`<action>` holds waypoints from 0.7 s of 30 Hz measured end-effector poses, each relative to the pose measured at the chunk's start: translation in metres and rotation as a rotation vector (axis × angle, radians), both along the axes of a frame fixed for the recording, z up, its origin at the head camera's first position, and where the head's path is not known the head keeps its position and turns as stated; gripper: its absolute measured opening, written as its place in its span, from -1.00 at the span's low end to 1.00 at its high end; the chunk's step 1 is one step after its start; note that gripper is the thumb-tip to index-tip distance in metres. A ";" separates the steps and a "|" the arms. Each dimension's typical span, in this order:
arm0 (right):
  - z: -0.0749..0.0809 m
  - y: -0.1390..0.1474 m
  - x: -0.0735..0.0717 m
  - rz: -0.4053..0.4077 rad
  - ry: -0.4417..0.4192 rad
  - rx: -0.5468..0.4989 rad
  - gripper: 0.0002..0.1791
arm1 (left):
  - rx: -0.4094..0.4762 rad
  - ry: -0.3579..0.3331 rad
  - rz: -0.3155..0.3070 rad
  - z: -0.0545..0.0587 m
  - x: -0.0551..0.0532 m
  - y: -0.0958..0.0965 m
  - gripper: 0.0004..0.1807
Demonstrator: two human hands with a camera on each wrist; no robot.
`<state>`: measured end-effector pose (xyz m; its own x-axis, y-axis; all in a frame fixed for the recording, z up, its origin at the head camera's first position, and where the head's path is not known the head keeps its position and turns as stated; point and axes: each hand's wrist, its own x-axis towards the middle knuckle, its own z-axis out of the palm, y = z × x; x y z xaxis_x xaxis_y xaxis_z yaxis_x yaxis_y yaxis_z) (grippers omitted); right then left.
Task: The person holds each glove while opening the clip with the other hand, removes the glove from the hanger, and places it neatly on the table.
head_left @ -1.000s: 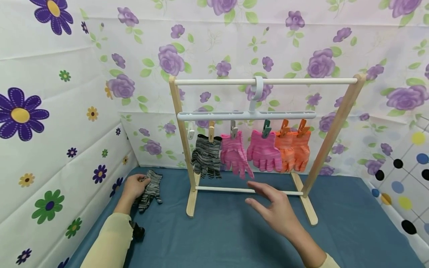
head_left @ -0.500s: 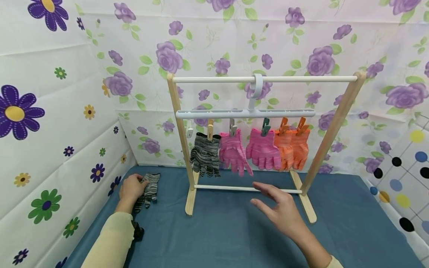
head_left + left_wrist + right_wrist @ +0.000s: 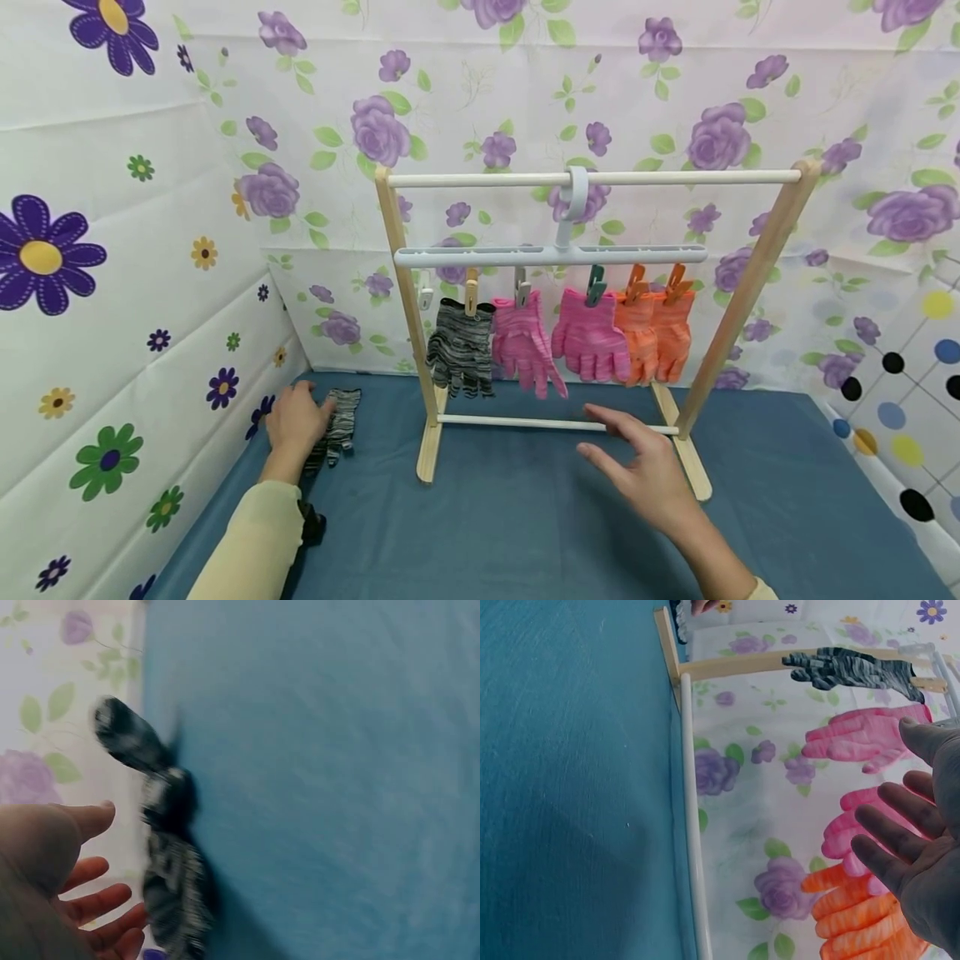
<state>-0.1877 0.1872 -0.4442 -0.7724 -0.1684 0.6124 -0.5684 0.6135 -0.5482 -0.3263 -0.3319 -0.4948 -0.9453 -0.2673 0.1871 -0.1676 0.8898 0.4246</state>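
A grey-black knitted glove lies on the blue cloth left of the rack, partly behind my left hand. In the left wrist view, that hand's fingers are spread beside the glove, with nothing held. My right hand hovers in front of the rack, palm turned inward, thumb and fingers apart. Behind it, a white hanger carries a grey-black glove, two pink gloves and orange gloves on clothespins. A white clothespin at the hanger's left end holds nothing.
The wooden rack has a white top bar and a lower bar, on feet that stick out forward. Flower-printed sheets stand behind and at the left, and a dotted sheet at the right.
The left hand's fingers have let go of the lying glove, which was shifted slightly nearer the person. The right hand has drifted a little to the right, still empty.
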 end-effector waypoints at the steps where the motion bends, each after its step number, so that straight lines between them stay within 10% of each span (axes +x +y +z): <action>1: 0.000 0.001 0.000 -0.003 -0.001 -0.001 -0.38 | 0.004 0.023 0.000 0.002 0.001 0.002 -0.34; 21: 0.021 0.008 -0.004 0.012 0.040 -0.057 -0.23 | 0.209 0.377 -0.118 0.078 0.045 0.072 -0.41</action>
